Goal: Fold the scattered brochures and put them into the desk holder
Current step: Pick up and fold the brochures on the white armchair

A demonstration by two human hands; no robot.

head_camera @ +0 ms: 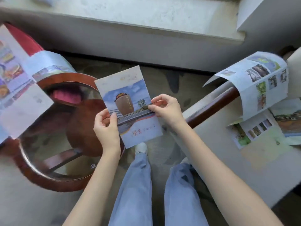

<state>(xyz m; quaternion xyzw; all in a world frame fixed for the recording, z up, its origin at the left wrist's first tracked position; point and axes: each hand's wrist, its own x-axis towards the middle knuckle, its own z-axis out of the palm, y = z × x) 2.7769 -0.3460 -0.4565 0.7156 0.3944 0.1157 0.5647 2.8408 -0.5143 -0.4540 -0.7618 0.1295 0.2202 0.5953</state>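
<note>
A person holds a folded brochure (128, 105) in the air just right of the round glass bench (48, 173). The left hand (106, 126) pinches its left edge and the right hand (164, 108) its right. Best to square the edges, then press the crease flat (no holder is visible). The cover shows a brown jar under blue sky.

Pale stone ledge (146, 12) above; patterned carpet (171, 79); round glass-topped wooden table (40, 176) left; cream armchair (228, 160) right.
</note>
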